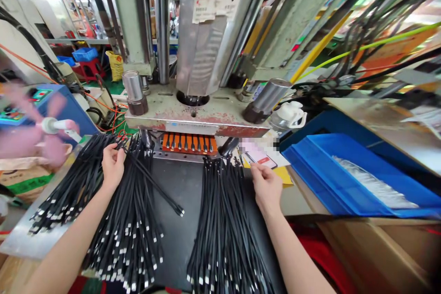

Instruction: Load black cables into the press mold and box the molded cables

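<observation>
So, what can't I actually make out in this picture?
All in the head view:
Left hand: whether it grips anything; its own curled shape hides the contact.
Right hand: what, if anything, it pinches; the hand covers that spot.
Orange block: its back part, hidden by the press plate.
Pink fan: blade outlines, blurred.
Machine labels: print too small.
Right cable bundle: some lower ends, cut off by the bottom edge.

Left hand [113, 167], right hand [268, 189]; curled
</observation>
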`<state>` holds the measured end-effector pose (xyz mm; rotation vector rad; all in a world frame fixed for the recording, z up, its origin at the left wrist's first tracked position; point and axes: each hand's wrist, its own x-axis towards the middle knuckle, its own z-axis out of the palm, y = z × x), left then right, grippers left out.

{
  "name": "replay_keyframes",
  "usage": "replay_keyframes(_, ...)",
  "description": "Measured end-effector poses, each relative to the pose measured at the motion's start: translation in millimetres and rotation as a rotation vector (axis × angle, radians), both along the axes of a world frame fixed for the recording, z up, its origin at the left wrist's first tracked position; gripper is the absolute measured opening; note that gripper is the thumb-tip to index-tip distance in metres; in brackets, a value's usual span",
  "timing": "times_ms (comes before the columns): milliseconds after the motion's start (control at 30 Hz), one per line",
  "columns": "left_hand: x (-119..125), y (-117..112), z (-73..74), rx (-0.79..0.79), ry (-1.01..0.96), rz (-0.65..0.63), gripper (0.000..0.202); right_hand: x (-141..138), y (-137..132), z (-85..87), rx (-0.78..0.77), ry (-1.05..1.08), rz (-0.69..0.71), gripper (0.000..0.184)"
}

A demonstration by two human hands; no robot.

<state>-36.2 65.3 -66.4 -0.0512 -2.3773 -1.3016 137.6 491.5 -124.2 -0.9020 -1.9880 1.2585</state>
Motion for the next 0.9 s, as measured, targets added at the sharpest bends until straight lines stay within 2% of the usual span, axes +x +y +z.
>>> replay_keyframes(200,8,3,8.2,0.095,-0.001,-0.107,0.032,-5,-6,10.7,0.027,-0.091,0.137,0.043)
replay_keyframes(400,13,3,10.5,0.122,-0.005,-0.150,0.029,-2,-2,3.4,0.063,-0.084,0.142,0.042)
replay_keyframes(467,15,5,17.1,0.163,-0.022,-0.201,0.027,-1,-6,4.9,0.102,-0.078,0.147,0.041)
replay_keyframes(533,18,12,28.0,0.252,-0.069,-0.266,0.025,1,-16,14.4,0.149,-0.068,0.193,0.038)
replay_keyframes(633,21,36,46.0,0.329,-0.208,-0.410,0.024,-2,-35,42.6,0.256,-0.036,0.366,0.034)
replay_keyframes(700,19,59,51.9,0.337,-0.346,-0.492,0.025,-13,-47,63.7,0.331,-0.005,0.458,0.032)
replay_keyframes(800,4,98,44.6,0.454,-0.568,-0.464,0.025,-44,-57,84.1,0.414,-0.013,0.543,0.033)
replay_keyframes(900,-20,134,25.4,0.558,-0.644,-0.382,0.022,-83,-61,86.3,0.509,-0.149,0.538,0.033)
